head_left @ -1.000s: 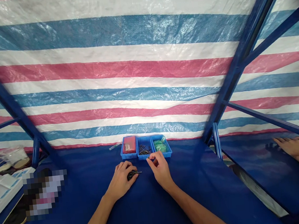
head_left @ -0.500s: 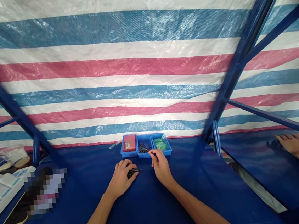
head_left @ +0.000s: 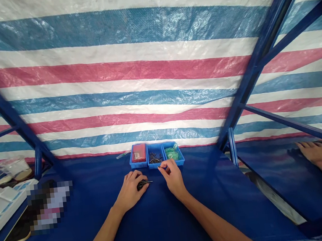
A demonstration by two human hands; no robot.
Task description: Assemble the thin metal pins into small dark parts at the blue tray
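Observation:
My left hand (head_left: pixel 132 188) rests on the blue tabletop, its fingers curled around a bunch of dark, thin screws (head_left: pixel 142 183) whose tips poke out past the thumb. To its right, my right hand (head_left: pixel 172 176) is closed in a pinch at the front edge of the bins; a tiny dark thing shows at the fingertips, too small to name. Just beyond it, the middle blue bin (head_left: pixel 157 166) holds loose dark screws (head_left: pixel 155 158). The left bin (head_left: pixel 138 165) contains red plastic bags (head_left: pixel 138 153), and the right bin (head_left: pixel 180 162) contains green plastic bags (head_left: pixel 171 154).
At the left lie a white power strip (head_left: pixel 11 203) with plugs and a phone (head_left: pixel 16 232). A small clear bag (head_left: pixel 122 155) is beside the bins. Blue frame posts (head_left: pixel 241 89) stand at both sides. Another person's hand (head_left: pixel 315 153) is at the far right.
My right hand has shifted slightly left, its fingertips now lower, at the front of the middle bin. The left hand keeps its grip in place.

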